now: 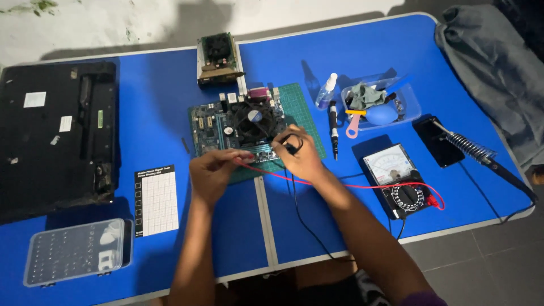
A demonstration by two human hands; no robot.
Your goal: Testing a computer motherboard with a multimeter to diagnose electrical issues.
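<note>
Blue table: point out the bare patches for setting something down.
Bare blue table lies between the laptop and motherboard, and right of the multimeter. Crowded around the motherboard, both hands and the clear tray.

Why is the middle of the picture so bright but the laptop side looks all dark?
In the head view, light falls strongest on the middle of the blue table, where the motherboard sits under the left hand and right hand; the black laptop at the left edge stays dim; the spray bottle casts a dark shadow; the hands look slightly soft.
</note>
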